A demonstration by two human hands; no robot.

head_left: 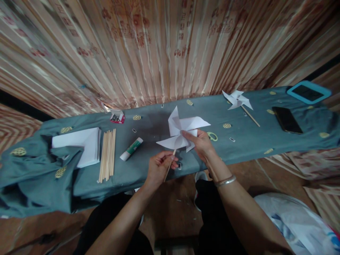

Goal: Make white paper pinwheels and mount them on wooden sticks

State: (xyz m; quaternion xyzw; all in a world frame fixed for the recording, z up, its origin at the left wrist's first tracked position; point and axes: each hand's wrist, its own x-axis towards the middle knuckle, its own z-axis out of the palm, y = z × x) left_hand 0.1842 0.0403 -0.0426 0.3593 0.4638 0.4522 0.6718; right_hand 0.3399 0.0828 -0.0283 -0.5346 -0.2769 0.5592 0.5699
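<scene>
A white paper pinwheel (174, 141) is held over the front middle of the cloth-covered table. My right hand (200, 142) grips it, the thumb pressed at its centre and the fingers behind the paper. Below, my left hand (160, 165) is closed around the thin wooden stick (168, 170), whose upper end goes behind the pinwheel. How stick and paper are joined there is hidden. Partly behind my right hand lie scissors with a pale green handle (213, 136). Left of the pinwheel a glue stick (131, 149) with a green label lies on the cloth.
Several wooden sticks (107, 156) lie beside a stack of white paper (91, 147) on the left. A small open red box (117, 117) stands at the back. To the right are another pinwheel (237, 99), a black phone (287, 120) and a blue-framed tablet (294, 86). A curtain hangs behind.
</scene>
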